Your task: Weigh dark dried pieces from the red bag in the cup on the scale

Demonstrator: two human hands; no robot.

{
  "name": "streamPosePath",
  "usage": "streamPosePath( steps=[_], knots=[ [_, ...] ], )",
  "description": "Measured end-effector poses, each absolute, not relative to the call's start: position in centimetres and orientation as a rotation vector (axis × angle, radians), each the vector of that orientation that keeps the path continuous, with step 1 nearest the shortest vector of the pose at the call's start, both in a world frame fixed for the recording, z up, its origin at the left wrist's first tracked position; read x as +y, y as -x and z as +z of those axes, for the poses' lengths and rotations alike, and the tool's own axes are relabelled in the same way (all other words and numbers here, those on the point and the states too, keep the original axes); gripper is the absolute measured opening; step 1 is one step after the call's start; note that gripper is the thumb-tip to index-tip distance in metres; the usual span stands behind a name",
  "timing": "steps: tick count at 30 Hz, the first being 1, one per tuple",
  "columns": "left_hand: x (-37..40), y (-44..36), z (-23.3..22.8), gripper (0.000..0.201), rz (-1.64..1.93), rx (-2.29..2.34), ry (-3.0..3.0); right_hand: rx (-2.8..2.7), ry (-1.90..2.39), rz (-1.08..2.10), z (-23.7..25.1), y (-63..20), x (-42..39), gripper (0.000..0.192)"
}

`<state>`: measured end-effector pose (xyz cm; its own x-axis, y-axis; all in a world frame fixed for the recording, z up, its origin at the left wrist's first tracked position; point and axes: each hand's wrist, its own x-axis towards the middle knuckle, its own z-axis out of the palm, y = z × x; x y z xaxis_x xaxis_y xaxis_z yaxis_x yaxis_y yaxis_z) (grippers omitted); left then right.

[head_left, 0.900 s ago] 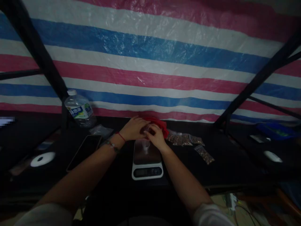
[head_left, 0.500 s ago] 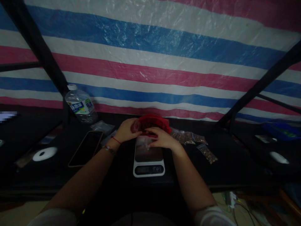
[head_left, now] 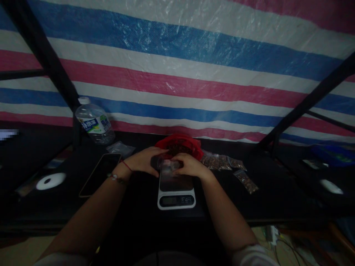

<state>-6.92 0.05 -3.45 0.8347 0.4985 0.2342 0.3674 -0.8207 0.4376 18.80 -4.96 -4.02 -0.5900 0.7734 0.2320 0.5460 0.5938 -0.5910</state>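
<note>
A white digital scale (head_left: 176, 181) with a dark top plate lies in front of me. My left hand (head_left: 145, 160) curls round what looks like a small clear cup (head_left: 158, 161) at the scale's far left corner; dim light blurs its shape. Over the far end of the plate, my right hand (head_left: 188, 164) pinches a small clear plastic bag (head_left: 174, 164). The cup is at the bag's left side; whether they touch I cannot tell. Just behind both hands sits an open red bag (head_left: 196, 147) of small brown pieces (head_left: 180, 146).
Several filled zip bags (head_left: 219, 162) lie to the right, one zip bag (head_left: 246, 181) nearer me. On the left are a phone (head_left: 100, 175), flat clear bags (head_left: 120, 148), a large bottle (head_left: 95, 123) and a white oval object (head_left: 51, 181). Dark frame bars (head_left: 52, 62) slant up both sides.
My left hand has come out of the red bag, moving left and toward me with the cup. My right hand stays over the scale with the clear bag.
</note>
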Motion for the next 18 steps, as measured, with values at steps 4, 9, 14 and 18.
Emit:
streamPosePath(
  steps=[4,9,14,18],
  knots=[
    [-0.6,5.5,-3.9,0.085,0.591,0.655,-2.640,-2.149,1.069,0.550,-3.8,-19.7,-4.2,0.028],
    [-0.9,3.5,-4.5,0.044,0.708,0.742,-2.639,-2.275,1.331,0.425,-4.0,-20.1,-1.3,0.032],
    [-0.8,3.1,-4.5,0.038,0.611,0.747,-2.691,-2.572,1.372,0.487,-4.9,-18.2,2.3,0.037],
    [-1.0,2.8,-4.9,0.056,0.586,0.768,-2.731,-2.674,1.305,0.498,-5.5,-16.2,4.0,0.044]
  ],
)
